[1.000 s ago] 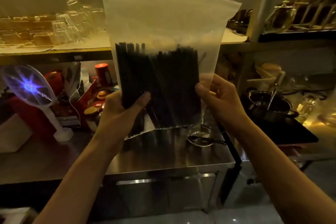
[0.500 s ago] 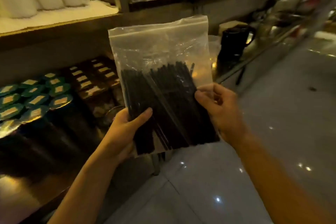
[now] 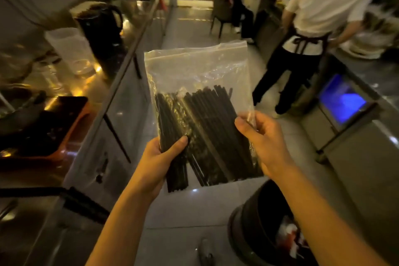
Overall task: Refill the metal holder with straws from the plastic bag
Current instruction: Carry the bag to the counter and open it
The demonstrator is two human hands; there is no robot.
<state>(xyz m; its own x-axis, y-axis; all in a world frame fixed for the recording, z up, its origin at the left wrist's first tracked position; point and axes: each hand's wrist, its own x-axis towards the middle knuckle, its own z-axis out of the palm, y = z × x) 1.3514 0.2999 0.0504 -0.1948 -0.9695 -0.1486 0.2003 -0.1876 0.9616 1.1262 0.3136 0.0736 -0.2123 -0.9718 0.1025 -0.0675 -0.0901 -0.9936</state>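
Note:
A clear zip-top plastic bag is held upright in front of me over the aisle floor. Its lower half is filled with many black straws. My left hand grips the bag's lower left corner, thumb across the straws. My right hand pinches the bag's right edge at mid height. The zip strip along the top looks closed. No metal holder can be made out in this view.
A steel counter runs along the left with a black kettle, a clear jug and a dark tray. A black bin stands at the lower right. A person in a white shirt and apron stands ahead on the right by another counter.
My view has swung right from the shelves to the aisle between the counters. The bag stays in both hands, now slightly lower and more tilted.

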